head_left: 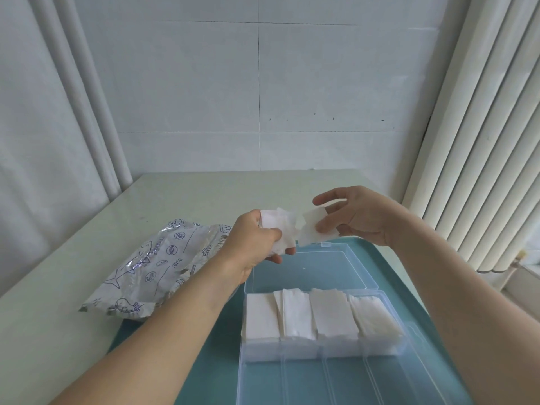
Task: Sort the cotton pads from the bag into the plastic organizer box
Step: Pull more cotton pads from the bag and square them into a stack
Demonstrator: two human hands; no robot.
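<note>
- A small stack of white cotton pads [277,229] is gripped in the left hand [254,241], raised above the table [181,194] near its middle.
- A single cotton pad [314,226] is pinched between thumb and fingers of the right hand [359,214], just beside the stack; whether the two touch cannot be told.
- The clear plastic organizer box [321,375] is set on a teal tray [388,258] toward the table's near right corner, with its lid [309,267] laid open flat on the far side.
- Four rows of pads [318,314] are seen side by side in the far part of the box's long compartments; the near part of each compartment is seen bare.
- The silver printed bag [152,267] is laid crumpled on the table by its left edge, just beside the tray, under the left forearm.
</note>
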